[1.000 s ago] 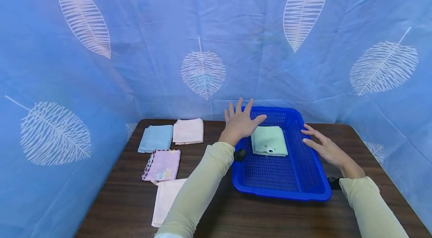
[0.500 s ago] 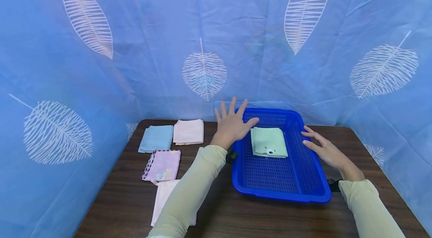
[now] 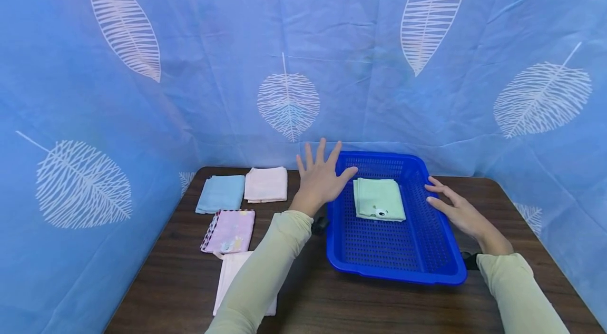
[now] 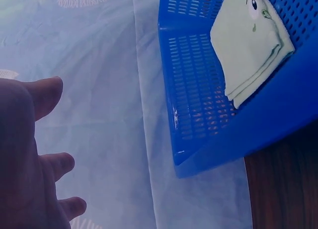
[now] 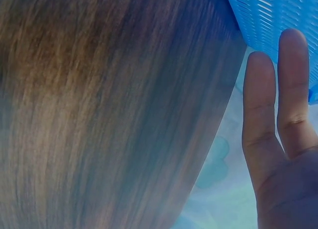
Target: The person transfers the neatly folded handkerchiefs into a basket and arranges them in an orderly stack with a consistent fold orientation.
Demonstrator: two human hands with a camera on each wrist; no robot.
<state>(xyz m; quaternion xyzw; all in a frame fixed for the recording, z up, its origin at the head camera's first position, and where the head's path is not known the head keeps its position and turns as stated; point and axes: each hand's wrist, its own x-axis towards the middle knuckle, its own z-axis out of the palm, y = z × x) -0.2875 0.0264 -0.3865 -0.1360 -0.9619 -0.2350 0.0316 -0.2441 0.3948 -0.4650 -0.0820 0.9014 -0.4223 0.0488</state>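
Observation:
A blue plastic basket (image 3: 389,273) with perforated walls stands on the right half of the table. Inside it lies a folded pale green cloth (image 3: 379,198) with a small animal face at its near edge. My left hand (image 3: 320,181) is spread beside the basket's left rim, holding nothing; its thumb overlaps the rim in the head view. In the left wrist view, a gap shows between the fingers (image 4: 47,95) and the basket. My right hand (image 3: 462,213) is at the basket's right side, fingers extended with the tips right at the rim.
Left on the dark wooden table (image 3: 156,281) lie a folded light blue cloth (image 3: 221,194), a pale pink cloth (image 3: 266,185), a pink cloth with a checked edge (image 3: 231,231) and another pale pink cloth (image 3: 231,273), partly behind my left sleeve. A blue leaf-patterned curtain (image 3: 227,86) stands behind.
My left hand has moved left, away from over the basket's left edge, with fingers still spread. The right hand, the basket and the green cloth stay almost where they were.

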